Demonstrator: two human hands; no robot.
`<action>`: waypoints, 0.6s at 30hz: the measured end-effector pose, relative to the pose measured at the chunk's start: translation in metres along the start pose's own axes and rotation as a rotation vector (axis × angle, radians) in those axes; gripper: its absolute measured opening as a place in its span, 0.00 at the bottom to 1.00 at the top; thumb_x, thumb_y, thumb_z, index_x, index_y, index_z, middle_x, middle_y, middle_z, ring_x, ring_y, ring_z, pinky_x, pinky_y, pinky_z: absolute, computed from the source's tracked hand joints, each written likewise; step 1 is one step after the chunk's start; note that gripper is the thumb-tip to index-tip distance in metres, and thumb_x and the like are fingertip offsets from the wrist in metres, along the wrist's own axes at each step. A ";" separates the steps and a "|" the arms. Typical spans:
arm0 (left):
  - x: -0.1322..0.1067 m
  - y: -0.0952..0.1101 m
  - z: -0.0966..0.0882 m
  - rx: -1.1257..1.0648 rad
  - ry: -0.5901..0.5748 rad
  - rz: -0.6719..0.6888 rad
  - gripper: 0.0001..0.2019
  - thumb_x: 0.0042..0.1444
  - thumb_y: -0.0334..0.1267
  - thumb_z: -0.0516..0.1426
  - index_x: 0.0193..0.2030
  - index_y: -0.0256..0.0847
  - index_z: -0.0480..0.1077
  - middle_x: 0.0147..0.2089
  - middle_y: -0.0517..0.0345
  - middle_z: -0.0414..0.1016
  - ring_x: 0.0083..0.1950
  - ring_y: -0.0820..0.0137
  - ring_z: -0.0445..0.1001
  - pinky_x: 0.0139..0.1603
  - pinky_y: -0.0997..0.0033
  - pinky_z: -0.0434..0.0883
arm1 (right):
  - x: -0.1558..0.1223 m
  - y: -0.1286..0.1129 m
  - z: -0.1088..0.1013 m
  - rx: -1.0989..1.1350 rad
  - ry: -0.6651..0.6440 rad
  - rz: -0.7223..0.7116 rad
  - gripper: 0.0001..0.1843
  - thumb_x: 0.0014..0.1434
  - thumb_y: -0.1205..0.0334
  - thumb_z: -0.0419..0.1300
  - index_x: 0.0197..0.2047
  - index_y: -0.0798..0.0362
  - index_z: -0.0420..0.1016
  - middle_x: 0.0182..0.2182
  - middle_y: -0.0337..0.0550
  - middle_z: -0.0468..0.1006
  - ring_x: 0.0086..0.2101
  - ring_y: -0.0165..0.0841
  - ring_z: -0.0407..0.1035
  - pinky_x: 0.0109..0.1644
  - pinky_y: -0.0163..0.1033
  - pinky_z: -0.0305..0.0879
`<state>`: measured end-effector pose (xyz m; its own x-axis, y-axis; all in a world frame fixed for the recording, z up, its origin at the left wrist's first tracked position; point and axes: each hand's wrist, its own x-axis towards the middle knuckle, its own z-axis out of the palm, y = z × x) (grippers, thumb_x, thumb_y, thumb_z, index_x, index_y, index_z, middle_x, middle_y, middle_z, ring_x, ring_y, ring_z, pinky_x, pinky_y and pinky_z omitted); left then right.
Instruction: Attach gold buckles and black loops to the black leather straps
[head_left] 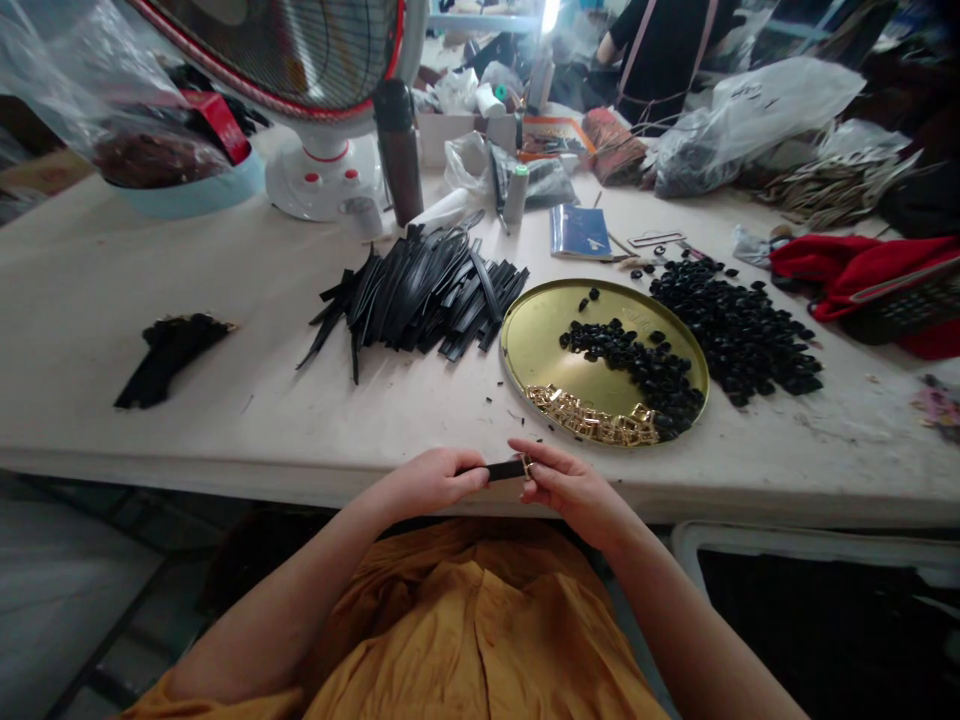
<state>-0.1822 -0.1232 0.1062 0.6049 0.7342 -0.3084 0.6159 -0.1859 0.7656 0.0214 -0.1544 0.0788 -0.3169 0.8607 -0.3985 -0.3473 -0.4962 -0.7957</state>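
Just off the table's front edge, my left hand (pixel 442 478) pinches a short black strap (pixel 504 470) that points to the right. At the strap's right end, my right hand (pixel 571 488) holds a small gold buckle (pixel 527 467) between thumb and fingers; whether the strap runs through it is too small to tell. A round gold tray (pixel 536 330) lies just beyond my right hand. Small gold buckles (pixel 592 415) line its near rim, with small black pieces (pixel 637 360) beside them. Many loose black strips (pixel 420 295) are heaped to the left of the tray.
A small stack of black straps with gold ends (pixel 172 355) lies at the left. More black pieces (pixel 739 330) are piled right of the tray. A fan (pixel 322 175), a dark bottle (pixel 399 150), a thread spool (pixel 517 195) and a blue booklet (pixel 580 232) stand or lie behind.
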 end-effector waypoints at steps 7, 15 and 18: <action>0.000 0.000 0.006 0.013 0.041 0.008 0.16 0.55 0.43 0.45 0.30 0.38 0.69 0.25 0.62 0.66 0.27 0.73 0.62 0.27 0.77 0.55 | -0.006 0.001 0.000 0.019 -0.015 -0.044 0.19 0.45 0.61 0.64 0.43 0.48 0.76 0.37 0.39 0.73 0.28 0.24 0.66 0.39 0.35 0.64; -0.012 0.012 0.012 -0.188 0.009 -0.029 0.14 0.54 0.42 0.46 0.32 0.37 0.70 0.22 0.64 0.60 0.25 0.75 0.58 0.25 0.77 0.55 | -0.019 0.009 0.002 -0.070 -0.082 -0.093 0.22 0.49 0.60 0.62 0.49 0.47 0.71 0.33 0.38 0.74 0.31 0.26 0.63 0.42 0.35 0.59; -0.013 0.020 0.018 -0.305 -0.015 0.008 0.13 0.54 0.41 0.47 0.34 0.36 0.70 0.24 0.64 0.61 0.25 0.77 0.57 0.25 0.78 0.55 | -0.021 0.014 0.008 -0.127 -0.083 -0.109 0.22 0.49 0.61 0.62 0.50 0.46 0.71 0.30 0.35 0.73 0.31 0.26 0.62 0.42 0.34 0.58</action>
<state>-0.1687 -0.1486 0.1155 0.6179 0.7234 -0.3079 0.4319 0.0148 0.9018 0.0164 -0.1800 0.0793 -0.3569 0.8937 -0.2720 -0.2710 -0.3777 -0.8854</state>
